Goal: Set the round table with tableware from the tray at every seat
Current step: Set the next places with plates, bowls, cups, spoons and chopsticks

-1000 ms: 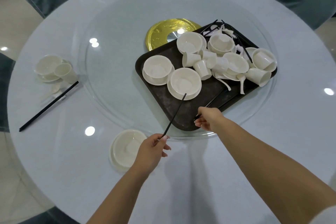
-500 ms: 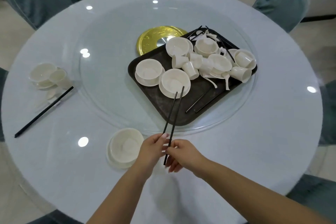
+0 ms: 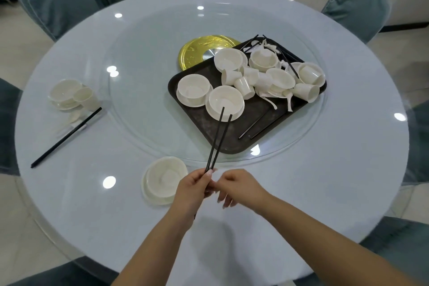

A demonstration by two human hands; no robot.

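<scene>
My left hand grips a pair of black chopsticks by their lower ends, and their tips reach over the near corner of the dark tray. Right beside it is my right hand, fingers loose, nothing visible in it. The tray holds several white bowls on plates, cups and spoons, plus two loose chopsticks. A white bowl on a plate stands at the near seat, just left of my left hand.
The tray rests on a glass turntable with a gold disc at its centre. A laid setting at the left has a bowl, a cup, a spoon and chopsticks. Grey-covered chairs ring the table.
My right hand lifted a chopstick from the tray and brought it beside the one in my left hand. Both chopsticks now sit together in my left hand.
</scene>
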